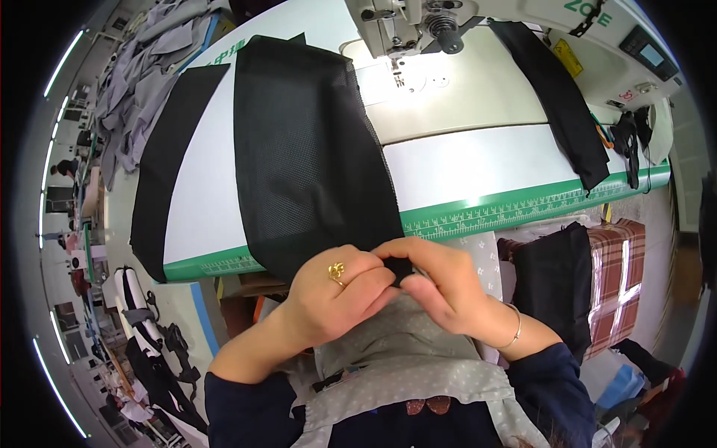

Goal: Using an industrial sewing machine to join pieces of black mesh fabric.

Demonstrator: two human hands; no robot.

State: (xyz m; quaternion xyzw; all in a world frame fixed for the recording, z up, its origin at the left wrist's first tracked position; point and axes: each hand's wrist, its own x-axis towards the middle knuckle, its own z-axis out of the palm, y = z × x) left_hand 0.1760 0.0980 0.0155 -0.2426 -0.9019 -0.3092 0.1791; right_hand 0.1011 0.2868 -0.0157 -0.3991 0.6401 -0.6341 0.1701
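Observation:
A large black fabric panel (299,142) with a mesh face lies across the white sewing table and hangs over its green front edge toward me. At its near end my left hand (340,291) is closed on the fabric, a gold ring on one finger. Close beside it, my right hand (437,280) pinches a small folded black bit of the same end between thumb and fingers. Both hands meet in front of the table edge, above my lap. Beyond them, the sewing machine's needle and presser foot (397,73) stand over the needle plate, apart from the panel.
Black fabric strips lie left (175,164) and right (556,104) of the panel. Orange-handled scissors (603,136) rest near the right strip. Grey cloth pieces (142,97) are heaped at far left. Black fabric (553,284) lies over a plaid cloth (616,284) at right.

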